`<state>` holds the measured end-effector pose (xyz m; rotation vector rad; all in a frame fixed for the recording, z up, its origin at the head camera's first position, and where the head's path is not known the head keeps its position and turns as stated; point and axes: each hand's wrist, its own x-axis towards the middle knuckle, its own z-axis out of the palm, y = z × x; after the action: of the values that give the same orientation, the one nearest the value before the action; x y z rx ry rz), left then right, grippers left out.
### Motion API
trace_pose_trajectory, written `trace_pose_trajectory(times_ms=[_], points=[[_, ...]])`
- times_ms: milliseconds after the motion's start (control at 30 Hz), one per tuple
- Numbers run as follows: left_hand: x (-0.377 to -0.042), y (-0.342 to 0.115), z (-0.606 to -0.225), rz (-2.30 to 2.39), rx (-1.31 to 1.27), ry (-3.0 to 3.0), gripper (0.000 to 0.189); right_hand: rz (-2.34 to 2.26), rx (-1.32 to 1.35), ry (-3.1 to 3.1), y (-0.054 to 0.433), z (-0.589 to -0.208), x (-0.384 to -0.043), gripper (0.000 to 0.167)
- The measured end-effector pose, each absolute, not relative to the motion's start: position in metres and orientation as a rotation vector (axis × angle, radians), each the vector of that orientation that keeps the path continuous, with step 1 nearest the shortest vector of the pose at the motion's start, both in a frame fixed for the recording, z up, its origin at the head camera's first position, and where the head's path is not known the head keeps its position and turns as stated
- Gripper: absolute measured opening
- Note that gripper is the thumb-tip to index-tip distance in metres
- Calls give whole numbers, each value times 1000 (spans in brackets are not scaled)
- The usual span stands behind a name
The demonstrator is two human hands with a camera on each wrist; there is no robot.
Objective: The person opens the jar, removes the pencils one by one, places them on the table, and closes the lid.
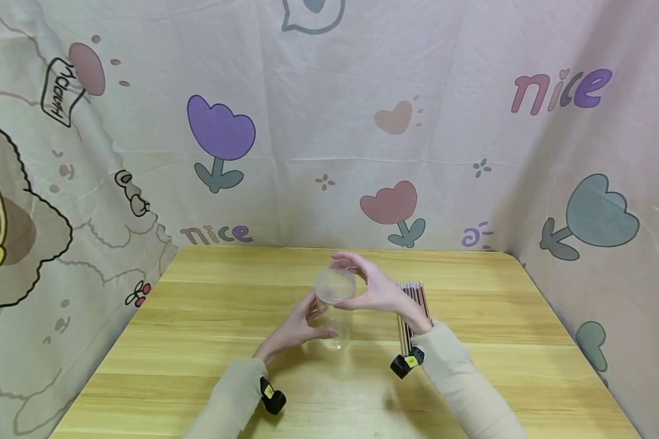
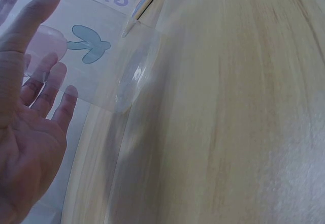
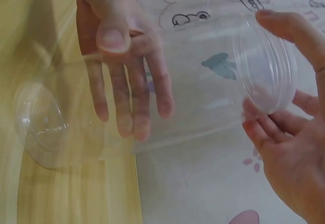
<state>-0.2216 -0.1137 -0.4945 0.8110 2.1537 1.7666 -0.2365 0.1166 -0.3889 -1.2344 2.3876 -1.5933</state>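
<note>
A clear plastic jar [image 1: 337, 336] stands roughly upright near the middle of the wooden table, with a translucent round lid [image 1: 335, 285] on top. My left hand [image 1: 299, 326] holds the jar's body, thumb on one side and fingers on the other; through the clear wall, the right wrist view shows those fingers [image 3: 136, 97]. At the top, my right hand [image 1: 379, 292] grips the lid's rim between thumb and fingers. Whether the jar's base [image 2: 137, 76] touches the table cannot be told.
A row of several pencils [image 1: 412, 299] lies on the table [image 1: 208, 317] right of the jar, partly hidden under the right forearm. Patterned cloth [image 1: 318, 122] hangs behind and along both sides of the table. Each wrist wears a small black camera [image 1: 273, 397].
</note>
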Motion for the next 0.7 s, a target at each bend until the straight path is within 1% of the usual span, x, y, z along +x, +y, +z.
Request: trace_pose_trajectory(times_ms=[267, 367, 467, 567, 700], points=[[-221, -114, -494, 1782, 826, 2142, 100, -1538, -1133, 2687, 102, -395, -226, 96], [-221, -113, -493, 1776, 818, 2147, 99, -1576, -1096, 2650, 100, -397, -224, 102], [-221, -113, -494, 1771, 815, 2155, 98, -1676, -1074, 2481, 103, -398, -225, 104], [-221, -114, -494, 1775, 821, 2154, 98, -1754, -1073, 2285, 111, -398, -228, 101], [-221, -114, -494, 1775, 815, 2151, 100, -1764, -1092, 2166, 119, -398, -231, 92]])
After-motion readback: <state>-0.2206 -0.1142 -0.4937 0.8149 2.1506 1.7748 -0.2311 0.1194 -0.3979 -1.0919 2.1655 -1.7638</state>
